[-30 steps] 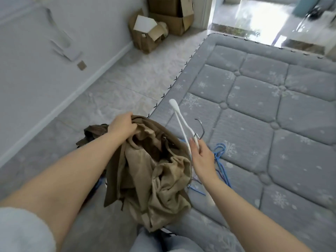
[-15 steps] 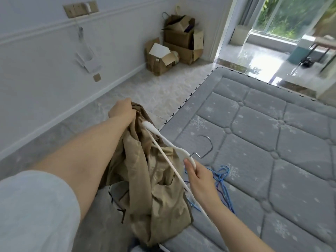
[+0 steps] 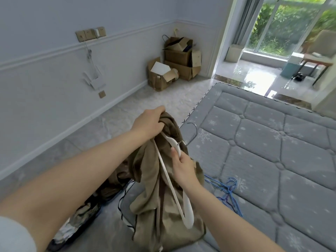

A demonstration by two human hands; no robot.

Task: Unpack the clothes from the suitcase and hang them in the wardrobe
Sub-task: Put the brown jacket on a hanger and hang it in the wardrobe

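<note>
An olive-brown garment (image 3: 160,206) hangs bunched in front of me. My left hand (image 3: 148,122) grips its top edge and holds it up. My right hand (image 3: 181,165) grips a white plastic hanger (image 3: 171,184) near its metal hook (image 3: 192,132). One hanger arm points up into the cloth under my left hand; the other arm hangs down across the garment. Below my left forearm, an open suitcase (image 3: 81,215) with more clothes lies on the floor, mostly hidden.
A grey quilted mattress (image 3: 272,160) fills the right side, with several blue wire hangers (image 3: 227,190) near its edge. Cardboard boxes (image 3: 174,62) stand against the far wall. A doorway (image 3: 254,70) opens onto a bright tiled room. Marble floor runs along the left wall.
The camera has tilted up. My left hand lifted the garment higher, and my right hand swung the hanger so one arm now sits inside the cloth near my left hand.
</note>
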